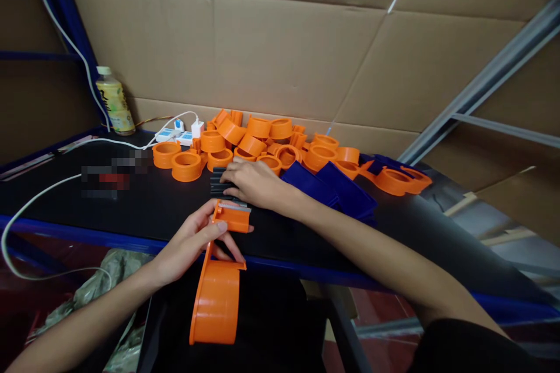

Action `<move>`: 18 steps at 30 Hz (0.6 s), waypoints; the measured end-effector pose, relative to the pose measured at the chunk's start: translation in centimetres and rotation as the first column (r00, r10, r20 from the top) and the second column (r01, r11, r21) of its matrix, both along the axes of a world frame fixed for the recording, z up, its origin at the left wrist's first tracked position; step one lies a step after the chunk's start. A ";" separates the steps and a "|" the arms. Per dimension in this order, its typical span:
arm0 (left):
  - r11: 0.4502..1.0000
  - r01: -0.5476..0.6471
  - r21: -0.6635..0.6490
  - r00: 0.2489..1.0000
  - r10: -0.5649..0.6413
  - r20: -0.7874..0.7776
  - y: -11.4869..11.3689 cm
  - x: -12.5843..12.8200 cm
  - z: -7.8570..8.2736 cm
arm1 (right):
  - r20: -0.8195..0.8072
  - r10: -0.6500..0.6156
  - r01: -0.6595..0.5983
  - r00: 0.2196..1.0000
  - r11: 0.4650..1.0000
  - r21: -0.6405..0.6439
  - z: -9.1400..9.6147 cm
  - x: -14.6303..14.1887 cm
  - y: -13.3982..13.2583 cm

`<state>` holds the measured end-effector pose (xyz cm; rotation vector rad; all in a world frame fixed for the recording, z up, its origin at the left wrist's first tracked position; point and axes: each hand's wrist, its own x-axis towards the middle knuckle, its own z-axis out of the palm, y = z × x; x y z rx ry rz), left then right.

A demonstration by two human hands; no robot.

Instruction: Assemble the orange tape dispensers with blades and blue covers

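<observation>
My left hand (192,239) is closed around an orange plastic part (216,303) at the table's front edge. Its wide ring hangs below the hand, and a short trough-like end points up past my thumb. Along the top of that end lies a thin grey strip (235,207). Just beyond it, my right hand (251,182) reaches over a small group of black ribbed strips (216,182) on the table. The fingers of this hand are bent onto the strips, and their tips are partly hidden.
Many orange ring parts (321,155) are heaped at the back of the black table (144,207). Dark blue flat pieces (345,189) lie beside my right forearm. A power strip (168,137) with white cables and a yellow drink bottle (115,102) stand back left. Cardboard (262,41) walls the rear.
</observation>
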<state>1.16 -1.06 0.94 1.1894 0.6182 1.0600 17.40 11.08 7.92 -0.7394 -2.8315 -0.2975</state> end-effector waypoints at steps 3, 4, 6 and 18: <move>1.000 -0.003 0.003 1.000 0.003 -0.007 0.0 0.0 0.1 | 0.009 -0.014 0.014 1.000 0.999 0.043 -0.4 -0.1 -0.3; 1.000 -0.004 -0.003 1.000 0.004 -0.002 -0.1 0.0 0.1 | 0.001 -0.008 0.008 1.000 0.999 0.041 -0.2 0.0 -0.3; 1.000 -0.011 -0.019 1.000 0.011 0.018 -0.2 0.1 0.2 | -0.039 0.026 -0.025 0.999 1.000 0.019 0.6 0.7 -0.3; 0.977 -0.203 -0.058 0.972 0.208 0.104 -0.2 1.1 0.2 | -0.352 0.281 -0.347 0.893 0.928 -0.138 3.4 6.4 -3.2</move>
